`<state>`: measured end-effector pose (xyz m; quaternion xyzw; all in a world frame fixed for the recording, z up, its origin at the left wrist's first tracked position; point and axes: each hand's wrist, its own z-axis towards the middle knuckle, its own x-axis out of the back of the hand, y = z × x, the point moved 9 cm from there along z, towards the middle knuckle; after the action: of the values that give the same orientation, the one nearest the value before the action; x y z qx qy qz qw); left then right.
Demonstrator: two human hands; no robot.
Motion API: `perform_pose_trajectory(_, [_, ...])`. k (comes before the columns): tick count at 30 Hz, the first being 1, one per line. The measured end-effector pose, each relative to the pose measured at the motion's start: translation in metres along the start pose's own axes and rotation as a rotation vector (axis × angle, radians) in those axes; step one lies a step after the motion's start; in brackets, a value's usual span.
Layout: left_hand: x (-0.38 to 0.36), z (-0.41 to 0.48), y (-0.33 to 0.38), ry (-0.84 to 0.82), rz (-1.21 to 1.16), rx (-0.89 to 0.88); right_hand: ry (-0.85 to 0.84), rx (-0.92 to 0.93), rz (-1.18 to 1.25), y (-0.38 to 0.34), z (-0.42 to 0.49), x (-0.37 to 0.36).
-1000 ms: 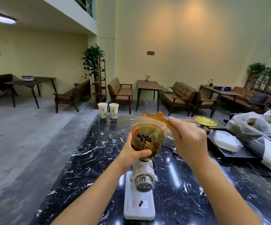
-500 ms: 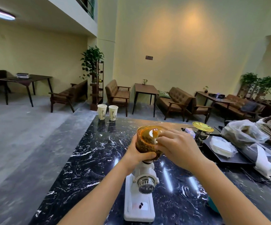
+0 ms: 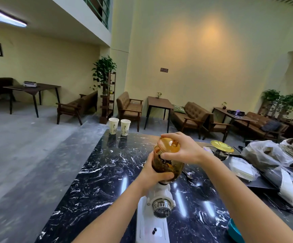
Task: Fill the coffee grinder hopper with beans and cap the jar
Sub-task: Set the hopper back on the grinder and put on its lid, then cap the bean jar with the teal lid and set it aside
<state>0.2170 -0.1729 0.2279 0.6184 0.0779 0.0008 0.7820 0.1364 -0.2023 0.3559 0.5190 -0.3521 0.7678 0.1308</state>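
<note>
A person's right hand [image 3: 184, 151] clasps the amber lid [image 3: 168, 145] on top of the coffee grinder's hopper [image 3: 166, 163], fingers curled over the far rim and thumb pressed against the near side. The left hand [image 3: 155, 173] wraps around the lower part of the same hopper from the left, gripping it just above the neck. Dark coffee beans [image 3: 161, 162] show through the tinted wall, lying in the lower half of the hopper. The hopper sits on a white grinder [image 3: 153, 213] with a ribbed metal dial [image 3: 161, 206] at its front, standing on a black marble desk [image 3: 96, 181] veined in white. To the right on the desk, a jar [image 3: 220, 154] stands with a yellow lid [image 3: 222, 146] resting on it; whether that lid is seated cannot be told. Further right lie crumpled plastic bags [image 3: 265, 153] and white paper packets [image 3: 242, 168] on a dark tray [image 3: 258, 185]. Two paper cups [image 3: 119, 126] stand side by side at the desk's far edge. Beyond are brown sofas [image 3: 130, 107], wooden tables and potted plants [image 3: 104, 67] against a pale yellow wall.
</note>
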Motion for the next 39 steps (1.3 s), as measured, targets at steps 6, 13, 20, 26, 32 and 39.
perform_pose_trajectory(6, [0.002,0.001,0.0,0.02,0.023,-0.02,0.002,-0.003,-0.048,-0.003,-0.002,-0.014])
perform_pose_trajectory(13, [0.002,0.002,0.001,0.012,0.043,-0.041,-0.102,-0.014,-0.167,-0.01,-0.005,-0.016])
perform_pose_trajectory(20, [-0.001,-0.001,0.005,-0.015,0.058,-0.017,-0.251,-0.077,-0.385,-0.009,0.005,-0.023])
perform_pose_trajectory(26, [0.027,-0.089,-0.016,0.409,0.495,-0.315,0.236,-0.086,0.128,0.026,-0.045,0.073])
perform_pose_trajectory(32, [-0.071,-0.118,-0.104,-0.029,0.747,-0.27,0.28,-0.454,0.226,0.218,-0.159,0.083])
perform_pose_trajectory(39, [-0.229,-0.059,-0.194,-0.213,0.605,0.064,-0.044,-0.746,0.238,0.442,-0.262,-0.015])
